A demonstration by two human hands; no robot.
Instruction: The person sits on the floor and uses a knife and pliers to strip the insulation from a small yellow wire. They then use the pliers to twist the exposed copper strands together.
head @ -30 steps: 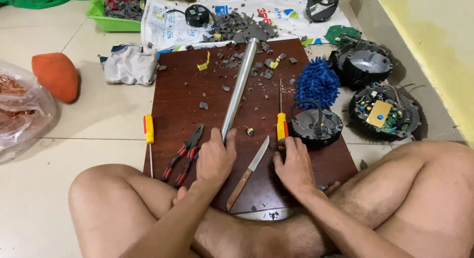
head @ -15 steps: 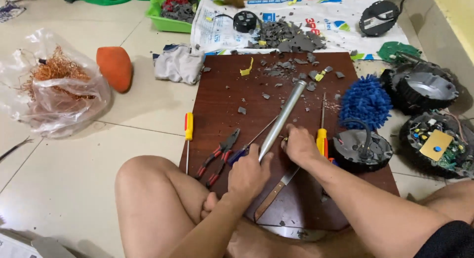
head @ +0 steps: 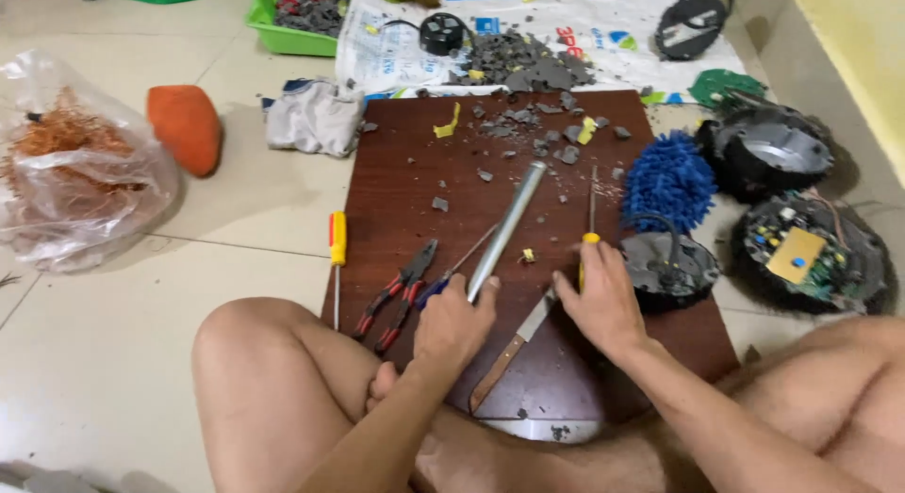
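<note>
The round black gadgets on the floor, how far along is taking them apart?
Done: grey broken bits lie heaped, and one unit lies open with its circuit board showing. In hand: the left hand grips a metal pipe, and the right hand touches a yellow-handled screwdriver beside a black disc. Left: that disc and another unit look intact.

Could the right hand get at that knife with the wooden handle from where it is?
Probably yes. The right hand rests on the board over a yellow-handled screwdriver, and the knife lies just beside it, uncovered, with nothing between them. The left hand is busy gripping the metal pipe.
</note>
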